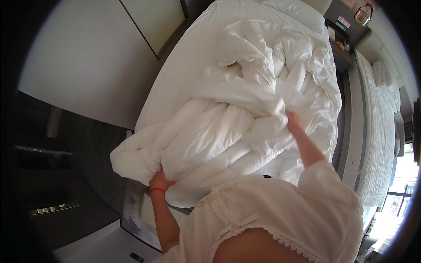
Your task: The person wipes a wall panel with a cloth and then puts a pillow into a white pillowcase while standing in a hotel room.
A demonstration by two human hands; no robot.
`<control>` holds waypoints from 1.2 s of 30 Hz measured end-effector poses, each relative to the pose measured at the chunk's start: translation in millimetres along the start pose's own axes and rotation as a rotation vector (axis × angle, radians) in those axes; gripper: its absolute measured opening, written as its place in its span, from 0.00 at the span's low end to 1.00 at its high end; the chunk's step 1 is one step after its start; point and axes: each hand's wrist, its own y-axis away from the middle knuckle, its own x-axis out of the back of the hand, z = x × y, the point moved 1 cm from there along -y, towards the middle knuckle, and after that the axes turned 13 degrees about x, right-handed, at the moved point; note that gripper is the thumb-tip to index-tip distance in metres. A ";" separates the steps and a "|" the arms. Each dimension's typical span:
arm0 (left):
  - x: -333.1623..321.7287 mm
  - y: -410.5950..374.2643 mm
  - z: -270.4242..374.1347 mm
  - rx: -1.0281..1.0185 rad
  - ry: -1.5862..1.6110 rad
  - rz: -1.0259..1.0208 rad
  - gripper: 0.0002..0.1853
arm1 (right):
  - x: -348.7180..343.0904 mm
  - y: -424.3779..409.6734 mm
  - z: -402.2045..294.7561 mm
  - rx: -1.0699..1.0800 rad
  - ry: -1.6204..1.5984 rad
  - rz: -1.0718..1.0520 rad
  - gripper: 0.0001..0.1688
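Observation:
A bunched white duvet [210, 131] lies in thick folds over a bed with a white sheet [184, 65]. My left hand [161, 181], with a red band at the wrist, is at the duvet's near left part, its fingers partly sunk in the fabric and the thumb lying apart on top. Further up and to the right, my right hand [293, 121] is closed on a gathered fold of the duvet; its fingertips are hidden by the cloth. A white pillow [302, 14] lies at the far end of the bed.
Right of the bed, beyond a narrow gap, stands a second bed with a bare white mattress [375, 141] and rolled white bedding [386, 82]. A nightstand [342, 56] with small items is between the bed heads. A pale panel [88, 59] borders the left side; a dark glossy surface [65, 177] is lower left.

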 end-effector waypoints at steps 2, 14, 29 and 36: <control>61.4 13.4 58.9 0.071 -0.168 -0.265 0.32 | 1.8 30.3 -27.7 -0.123 0.031 -0.099 0.12; 6.4 -115.3 211.2 -0.177 0.025 0.003 0.39 | 107.5 49.3 -105.9 0.134 -0.273 0.152 0.36; 18.0 84.4 212.7 -0.497 0.477 0.041 0.13 | -10.4 -97.1 -248.7 0.435 0.174 -0.277 0.29; 186.3 110.1 156.4 -0.568 0.472 0.475 0.08 | 156.0 -206.6 -237.3 0.538 0.198 0.268 0.12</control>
